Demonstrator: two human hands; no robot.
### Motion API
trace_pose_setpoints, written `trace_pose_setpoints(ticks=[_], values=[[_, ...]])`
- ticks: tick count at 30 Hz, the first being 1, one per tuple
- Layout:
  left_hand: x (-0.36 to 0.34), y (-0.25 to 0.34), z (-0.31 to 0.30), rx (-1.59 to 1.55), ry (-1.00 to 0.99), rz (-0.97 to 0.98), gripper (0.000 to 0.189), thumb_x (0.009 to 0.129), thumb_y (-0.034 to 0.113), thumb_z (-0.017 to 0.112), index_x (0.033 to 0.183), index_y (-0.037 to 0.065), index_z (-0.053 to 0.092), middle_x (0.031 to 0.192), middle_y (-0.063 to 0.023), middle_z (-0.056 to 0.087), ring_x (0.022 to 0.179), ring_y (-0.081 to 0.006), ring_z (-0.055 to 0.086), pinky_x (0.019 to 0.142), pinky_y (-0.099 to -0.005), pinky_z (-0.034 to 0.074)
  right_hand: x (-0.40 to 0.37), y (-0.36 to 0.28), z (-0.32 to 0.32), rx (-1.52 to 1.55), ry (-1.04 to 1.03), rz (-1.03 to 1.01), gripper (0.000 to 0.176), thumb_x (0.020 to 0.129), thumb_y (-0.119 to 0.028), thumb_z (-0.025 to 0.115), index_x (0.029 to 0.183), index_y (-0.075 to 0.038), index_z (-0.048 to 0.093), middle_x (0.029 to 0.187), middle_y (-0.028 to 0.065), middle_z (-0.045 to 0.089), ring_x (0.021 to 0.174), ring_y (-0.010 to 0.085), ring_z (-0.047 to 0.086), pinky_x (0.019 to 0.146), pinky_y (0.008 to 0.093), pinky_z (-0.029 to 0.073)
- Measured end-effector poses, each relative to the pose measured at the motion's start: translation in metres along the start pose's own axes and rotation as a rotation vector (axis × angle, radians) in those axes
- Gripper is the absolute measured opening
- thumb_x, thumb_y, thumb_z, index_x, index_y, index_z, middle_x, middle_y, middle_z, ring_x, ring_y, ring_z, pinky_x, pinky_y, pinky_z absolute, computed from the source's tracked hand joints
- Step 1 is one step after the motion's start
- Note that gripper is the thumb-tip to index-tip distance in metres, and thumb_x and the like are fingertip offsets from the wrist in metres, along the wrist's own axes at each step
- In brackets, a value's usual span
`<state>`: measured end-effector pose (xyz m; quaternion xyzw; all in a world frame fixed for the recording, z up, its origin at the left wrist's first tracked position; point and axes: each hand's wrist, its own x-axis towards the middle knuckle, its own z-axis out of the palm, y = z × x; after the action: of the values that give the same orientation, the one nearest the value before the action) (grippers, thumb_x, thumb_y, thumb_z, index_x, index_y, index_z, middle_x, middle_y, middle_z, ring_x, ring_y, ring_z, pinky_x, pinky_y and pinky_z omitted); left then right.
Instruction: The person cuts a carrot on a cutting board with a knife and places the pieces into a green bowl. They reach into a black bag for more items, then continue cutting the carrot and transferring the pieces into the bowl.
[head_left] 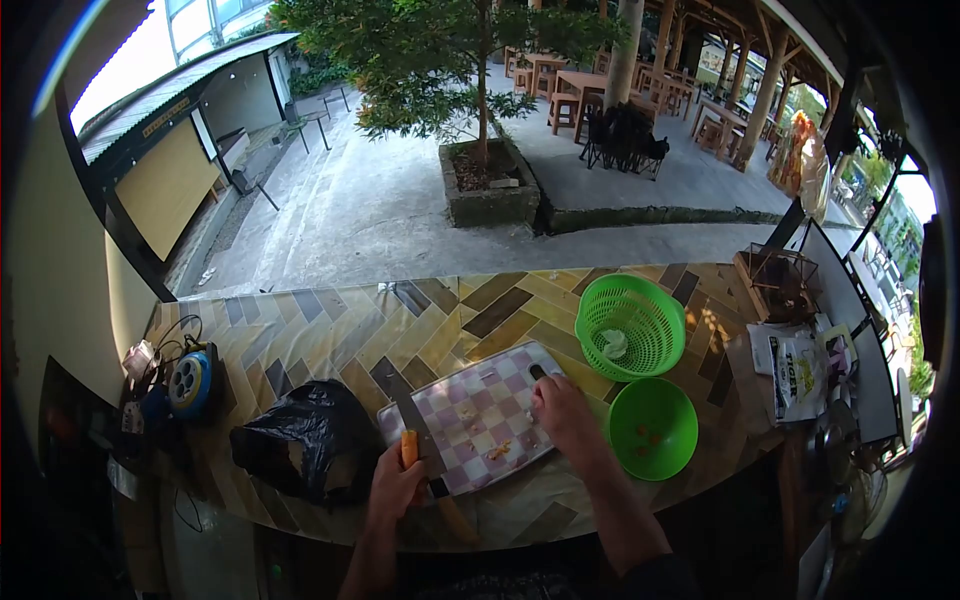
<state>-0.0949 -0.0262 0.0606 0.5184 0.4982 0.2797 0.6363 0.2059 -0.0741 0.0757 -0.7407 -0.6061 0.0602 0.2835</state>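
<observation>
In my left hand, closed at the near left of the cutting board, is an orange piece that looks like a carrot. A knife lies over the left edge of the checkered cutting board; its wooden handle points toward me. My right hand is over the board's right side with curled fingers, and what they hold, if anything, is hidden. Small orange scraps lie on the board. Right of it stand a green bowl with a few orange bits and a green colander holding something pale.
A black plastic bag sits left of the board on the patterned tablecloth. A cable reel with wires stands at the far left. Plastic packets and a wooden-framed box are at the right end.
</observation>
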Motion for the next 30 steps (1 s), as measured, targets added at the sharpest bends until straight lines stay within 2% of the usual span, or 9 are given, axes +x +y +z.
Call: trace_pose_setpoints(ticks=[3,5,8,11,12,19,21,24,30], values=[[0.003,0.006,0.008,-0.094,-0.077,-0.005,0.021,0.091,0.006,0.062,0.11,0.003,0.056,0.066,-0.0004,0.052,0.046,-0.0096,0.051,0.039,-0.0257,0.042,-0.023,0.006,-0.072,-0.021,0.193,0.227,0.01,0.094,-0.011,0.063,0.091,-0.004,0.057,0.096,0.0119,0.06,0.098,0.0337,0.059,0.091,0.0489,0.046],[0.007,0.011,0.017,-0.082,-0.132,-0.037,0.022,0.091,0.007,0.062,0.112,0.003,0.056,0.067,-0.0007,0.052,0.047,-0.0097,0.051,0.04,-0.026,0.042,-0.041,0.03,-0.098,-0.158,0.082,0.448,0.011,0.093,-0.01,0.067,0.099,-0.002,0.063,0.096,0.0145,0.059,0.097,0.0341,0.059,0.086,0.046,0.048],[0.016,0.011,0.036,-0.166,-0.229,-0.1,0.022,0.093,0.009,0.063,0.113,0.004,0.055,0.069,-0.0006,0.053,0.049,-0.0097,0.051,0.041,-0.0262,0.042,-0.074,0.071,-0.092,-0.43,0.262,0.357,0.016,0.092,-0.013,0.07,0.103,-0.001,0.069,0.105,0.0134,0.06,0.103,0.0321,0.057,0.09,0.0435,0.047],[0.014,0.011,0.063,-0.179,-0.272,-0.101,0.022,0.095,0.012,0.064,0.113,0.005,0.054,0.07,0.0,0.053,0.05,-0.0092,0.05,0.042,-0.0263,0.042,-0.083,0.018,-0.106,-0.305,0.313,0.271,0.02,0.092,-0.015,0.071,0.107,-0.002,0.073,0.114,0.0129,0.058,0.109,0.0318,0.056,0.095,0.0446,0.046],[0.013,0.009,0.071,-0.165,-0.277,-0.095,0.022,0.095,0.012,0.064,0.112,0.005,0.054,0.071,0.0002,0.053,0.05,-0.0091,0.05,0.043,-0.0264,0.042,-0.088,-0.001,-0.106,-0.199,0.243,0.237,0.019,0.092,-0.018,0.073,0.099,-0.001,0.074,0.114,0.0137,0.059,0.108,0.0324,0.056,0.097,0.0435,0.046],[0.016,0.004,0.093,-0.117,-0.305,-0.019,0.021,0.095,0.016,0.068,0.108,0.004,0.056,0.071,-0.0001,0.056,0.059,-0.0094,0.054,0.051,-0.0262,0.043,-0.118,-0.043,0.019,0.8,-0.415,0.363,0.047,0.1,-0.034,0.066,0.128,0.003,0.056,0.125,0.0275,0.06,0.1,0.0434,0.066,0.084,0.0473,0.053],[0.014,0.015,0.082,-0.051,-0.299,-0.075,0.021,0.094,0.015,0.068,0.107,0.002,0.058,0.071,-0.0034,0.059,0.06,-0.0147,0.058,0.055,-0.0297,0.046,-0.111,-0.029,0.023,0.583,-0.36,0.366,0.044,0.102,-0.03,0.061,0.132,0.002,0.053,0.129,0.0297,0.059,0.098,0.0445,0.068,0.081,0.0479,0.054],[0.042,-0.032,0.052,0.336,0.118,0.45,0.025,0.093,0.015,0.069,0.109,-0.002,0.06,0.074,-0.0122,0.064,0.065,-0.0276,0.064,0.064,-0.0372,0.051,-0.109,-0.01,0.009,0.218,-0.187,0.369,0.045,0.105,-0.025,0.054,0.138,0.005,0.046,0.132,0.0333,0.055,0.1,0.046,0.066,0.085,0.0491,0.054],[0.005,-0.014,-0.004,0.449,0.166,0.35,0.03,0.091,0.016,0.069,0.111,-0.004,0.06,0.089,-0.0231,0.067,0.084,-0.0369,0.07,0.076,-0.0414,0.052,-0.131,0.001,0.026,-0.029,-0.202,0.339,0.048,0.106,-0.018,0.045,0.146,0.007,0.036,0.14,0.0362,0.046,0.11,0.0493,0.063,0.089,0.0529,0.055]])
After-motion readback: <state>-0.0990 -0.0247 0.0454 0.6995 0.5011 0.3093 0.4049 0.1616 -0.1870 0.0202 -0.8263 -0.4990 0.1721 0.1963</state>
